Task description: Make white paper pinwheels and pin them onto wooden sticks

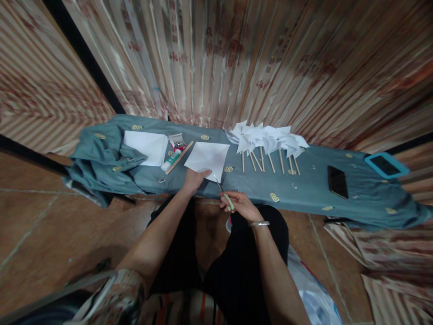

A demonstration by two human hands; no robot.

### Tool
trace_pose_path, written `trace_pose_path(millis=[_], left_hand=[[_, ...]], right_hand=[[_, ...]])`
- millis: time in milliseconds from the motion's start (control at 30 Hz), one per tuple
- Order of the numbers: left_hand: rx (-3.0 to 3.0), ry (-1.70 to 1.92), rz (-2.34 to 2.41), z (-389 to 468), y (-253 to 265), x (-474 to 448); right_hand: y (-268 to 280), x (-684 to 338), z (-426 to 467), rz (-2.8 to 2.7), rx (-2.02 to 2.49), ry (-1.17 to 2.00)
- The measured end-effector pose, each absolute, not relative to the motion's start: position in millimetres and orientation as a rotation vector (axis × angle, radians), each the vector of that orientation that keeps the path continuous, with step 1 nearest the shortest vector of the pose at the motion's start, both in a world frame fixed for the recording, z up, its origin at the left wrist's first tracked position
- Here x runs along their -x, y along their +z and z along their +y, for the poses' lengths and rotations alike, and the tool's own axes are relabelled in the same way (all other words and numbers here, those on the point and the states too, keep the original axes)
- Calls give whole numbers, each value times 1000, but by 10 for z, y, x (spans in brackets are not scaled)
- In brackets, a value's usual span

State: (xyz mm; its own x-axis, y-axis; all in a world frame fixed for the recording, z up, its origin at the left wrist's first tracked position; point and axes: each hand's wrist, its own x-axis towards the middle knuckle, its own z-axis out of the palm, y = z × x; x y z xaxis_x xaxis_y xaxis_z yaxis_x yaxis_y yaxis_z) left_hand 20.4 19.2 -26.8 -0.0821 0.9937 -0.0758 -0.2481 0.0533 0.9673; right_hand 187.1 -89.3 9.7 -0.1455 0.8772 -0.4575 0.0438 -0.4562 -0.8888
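A square sheet of white paper (209,155) is pinched along its near edge by my left hand (196,179), thumb on top. My right hand (238,203) grips a pair of scissors (228,201) with pale green handles. The scissor blades point up and left and meet the paper's near right corner; whether they are cutting into it I cannot tell. Left of the sheet lie a wooden stick (180,158), a glue tube (172,160) with a green label and a small box of metal pins (177,142).
A stack of white paper (147,146) lies at the left on the cloth-covered table (250,189). Several paper pinwheels (267,137) on sticks lie at the back. A black phone (337,181) and a blue-framed device (386,165) are at the right. A plastic bag (313,293) stands on the floor.
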Motion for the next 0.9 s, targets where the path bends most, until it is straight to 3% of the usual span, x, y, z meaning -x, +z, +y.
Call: trace_pose_path(millis=[900], left_hand=[[-916, 1350, 1054, 163, -235, -212]], right_hand=[[56, -1866, -883, -1105, 1494, 1668]])
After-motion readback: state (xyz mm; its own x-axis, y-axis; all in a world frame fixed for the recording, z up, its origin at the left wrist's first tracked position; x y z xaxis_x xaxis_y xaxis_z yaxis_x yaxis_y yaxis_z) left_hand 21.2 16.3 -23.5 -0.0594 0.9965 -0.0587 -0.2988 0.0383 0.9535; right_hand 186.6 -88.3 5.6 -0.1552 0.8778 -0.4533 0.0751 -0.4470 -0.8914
